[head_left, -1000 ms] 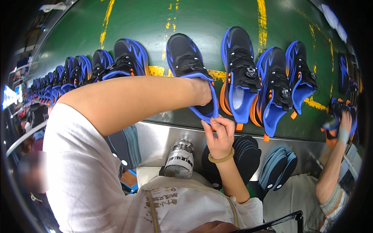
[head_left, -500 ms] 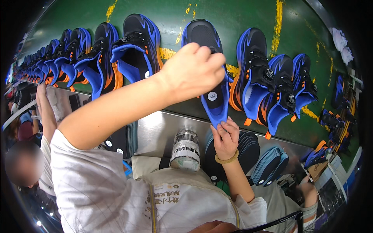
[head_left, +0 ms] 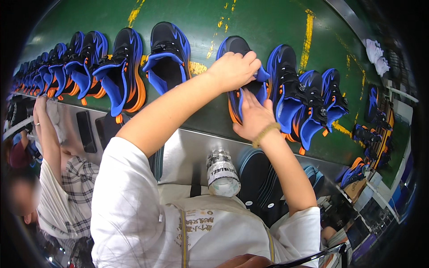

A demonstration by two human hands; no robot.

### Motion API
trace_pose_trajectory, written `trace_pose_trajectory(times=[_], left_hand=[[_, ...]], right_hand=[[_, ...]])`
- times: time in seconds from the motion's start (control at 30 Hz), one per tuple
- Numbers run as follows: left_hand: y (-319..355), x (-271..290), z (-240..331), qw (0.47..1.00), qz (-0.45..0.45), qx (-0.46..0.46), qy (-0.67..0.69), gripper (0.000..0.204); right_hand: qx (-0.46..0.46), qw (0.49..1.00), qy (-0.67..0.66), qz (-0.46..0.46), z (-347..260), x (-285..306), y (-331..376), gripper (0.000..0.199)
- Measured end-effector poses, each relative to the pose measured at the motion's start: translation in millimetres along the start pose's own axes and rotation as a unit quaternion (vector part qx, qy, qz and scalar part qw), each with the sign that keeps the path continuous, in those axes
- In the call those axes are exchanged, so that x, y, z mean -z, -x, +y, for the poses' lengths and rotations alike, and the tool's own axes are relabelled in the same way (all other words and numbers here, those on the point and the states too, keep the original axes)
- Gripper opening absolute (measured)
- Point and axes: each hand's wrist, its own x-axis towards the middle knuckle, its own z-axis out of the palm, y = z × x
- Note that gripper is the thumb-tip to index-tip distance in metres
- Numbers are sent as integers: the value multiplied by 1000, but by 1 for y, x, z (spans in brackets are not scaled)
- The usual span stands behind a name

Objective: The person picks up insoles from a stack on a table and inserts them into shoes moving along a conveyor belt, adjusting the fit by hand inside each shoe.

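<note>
A black, blue and orange sneaker lies on the green work surface in front of me, toe pointing away. My left hand is closed on the upper part of its opening, near the tongue, with the knuckles up. My right hand reaches into the shoe from the heel side. Its fingers are stretched forward with the thumb apart, and the fingertips are hidden inside. My hands cover most of the shoe's inside. A matching sneaker stands close on the right, and another stands to the left.
A long row of matching sneakers runs off to the left. Stacked dark insoles and a clear plastic container sit by the metal ledge near me. At the far left, a co-worker's hand touches the row.
My right hand has left the heel edge and moved forward into the shoe. My left hand, raised over the shoe before, is now lower on its upper. The labelled insole inside is now covered.
</note>
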Motion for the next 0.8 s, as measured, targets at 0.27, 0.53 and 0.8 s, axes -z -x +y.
trace_pose_trajectory(times=[0.27,0.53,0.8], left_hand=[[5,-14,7,996,31,-6,-84,25],[2,-13,23,966,-30,-41,-254,14],[-8,5,16,990,-79,-73,-88,16]], right_hand=[[87,972,8,-220,8,26,-4,43],[-11,930,19,-366,-6,21,-33,54],[6,994,-105,-32,6,-10,11,38]])
